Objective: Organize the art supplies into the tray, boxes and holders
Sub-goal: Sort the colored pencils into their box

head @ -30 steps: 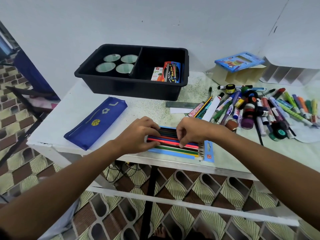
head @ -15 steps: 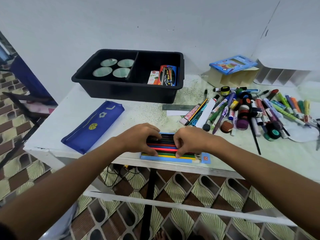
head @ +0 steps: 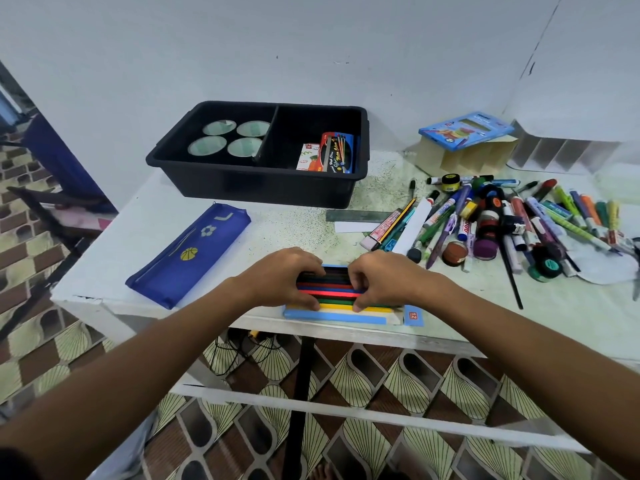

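A row of coloured pencils [head: 332, 291] lies on a flat blue pencil box [head: 332, 317] at the table's front edge. My left hand [head: 280, 282] grips the left end of the row with curled fingers and thumb. My right hand [head: 381, 278] grips the row just right of its middle. A black two-part tray [head: 194, 169] stands at the back, with four cups [head: 228, 138] in its left part and small boxes [head: 329, 154] in its right part. A heap of markers, pens and paint pots [head: 502, 216] lies at the right.
A blue pencil pouch [head: 190, 254] lies at the left. A cardboard holder [head: 464, 157] with a blue box [head: 465, 128] on top stands at the back right, beside a white divider rack [head: 561, 154]. A grey ruler [head: 356, 215] lies behind my hands. Patterned floor shows below the table.
Both hands have drawn closer together over the pencils and pushed the row into a tighter pack on the box. The camera has dipped slightly.
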The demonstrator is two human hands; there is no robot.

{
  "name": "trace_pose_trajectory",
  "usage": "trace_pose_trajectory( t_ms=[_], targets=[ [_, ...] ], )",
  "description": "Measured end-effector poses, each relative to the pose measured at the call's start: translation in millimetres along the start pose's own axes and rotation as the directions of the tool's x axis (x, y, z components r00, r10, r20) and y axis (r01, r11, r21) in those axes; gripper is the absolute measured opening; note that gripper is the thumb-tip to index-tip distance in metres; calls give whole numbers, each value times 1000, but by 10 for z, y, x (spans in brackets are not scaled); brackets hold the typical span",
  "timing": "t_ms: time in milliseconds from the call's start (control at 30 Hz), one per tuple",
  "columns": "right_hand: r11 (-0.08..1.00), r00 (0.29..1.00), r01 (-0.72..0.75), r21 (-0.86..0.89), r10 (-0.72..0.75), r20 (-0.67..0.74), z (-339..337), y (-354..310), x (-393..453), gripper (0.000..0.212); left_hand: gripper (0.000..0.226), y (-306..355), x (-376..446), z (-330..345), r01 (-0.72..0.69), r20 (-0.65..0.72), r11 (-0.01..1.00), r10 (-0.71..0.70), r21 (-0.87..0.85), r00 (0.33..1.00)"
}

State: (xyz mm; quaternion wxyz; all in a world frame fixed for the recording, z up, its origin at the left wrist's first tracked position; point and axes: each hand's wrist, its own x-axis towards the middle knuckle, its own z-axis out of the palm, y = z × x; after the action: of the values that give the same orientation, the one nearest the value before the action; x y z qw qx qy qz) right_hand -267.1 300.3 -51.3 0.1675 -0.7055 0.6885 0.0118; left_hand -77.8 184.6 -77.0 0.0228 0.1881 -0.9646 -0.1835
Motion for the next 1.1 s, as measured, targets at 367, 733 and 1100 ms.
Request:
trace_pose_trajectory(
  t_ms=[367, 733, 1100],
  targets=[
    [997, 1000, -13, -79, 10, -28, 19, 43, 51, 88, 59, -27, 26, 11, -19, -10, 999, 18, -36, 1000],
    [998, 998, -51, -46, 52, 22, -21, 69, 164, 95, 61, -149, 55, 10, -69, -5, 997, 69, -23, 998],
    [998, 998, -57, -22, 57, 10, -5, 123, 238, 93, 69, -309, 76, 30, -108, -13, 993, 108, -54, 994]
  ],
)
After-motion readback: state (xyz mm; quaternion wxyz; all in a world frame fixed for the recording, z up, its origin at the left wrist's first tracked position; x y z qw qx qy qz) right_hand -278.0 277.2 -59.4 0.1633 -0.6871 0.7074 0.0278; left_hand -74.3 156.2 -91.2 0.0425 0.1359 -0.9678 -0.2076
